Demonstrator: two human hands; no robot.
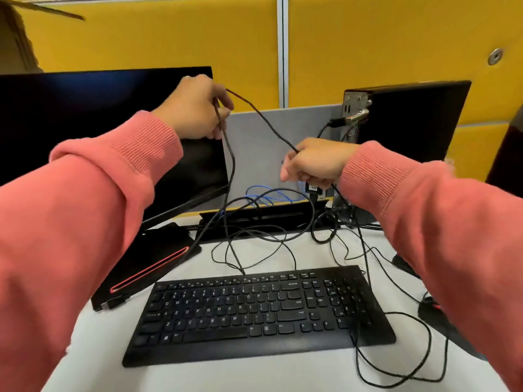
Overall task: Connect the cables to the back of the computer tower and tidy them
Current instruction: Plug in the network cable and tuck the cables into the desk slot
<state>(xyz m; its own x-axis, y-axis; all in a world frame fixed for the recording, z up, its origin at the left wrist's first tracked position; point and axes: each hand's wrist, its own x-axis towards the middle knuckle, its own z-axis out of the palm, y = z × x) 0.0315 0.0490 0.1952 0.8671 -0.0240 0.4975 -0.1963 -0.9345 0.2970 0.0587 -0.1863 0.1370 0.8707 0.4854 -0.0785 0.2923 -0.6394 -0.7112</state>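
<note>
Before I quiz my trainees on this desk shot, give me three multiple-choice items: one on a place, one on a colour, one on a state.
1. Where does the computer tower stand?
A. On the desk's right, by the partition
B. Left of the monitor
C. In front of the keyboard

2. What colour is the looped cable behind the black ones?
A. Yellow
B. Blue
C. White

3. What are the hands doing?
A. Both rest open on the keyboard
B. Only the right hand holds anything
C. Both grip a black cable

Key:
1 A, the tower stands upright at the right, past the right hand.
2 B, blue loops lie below the grey panel.
3 C, the black cable runs from the left hand to the right.
</note>
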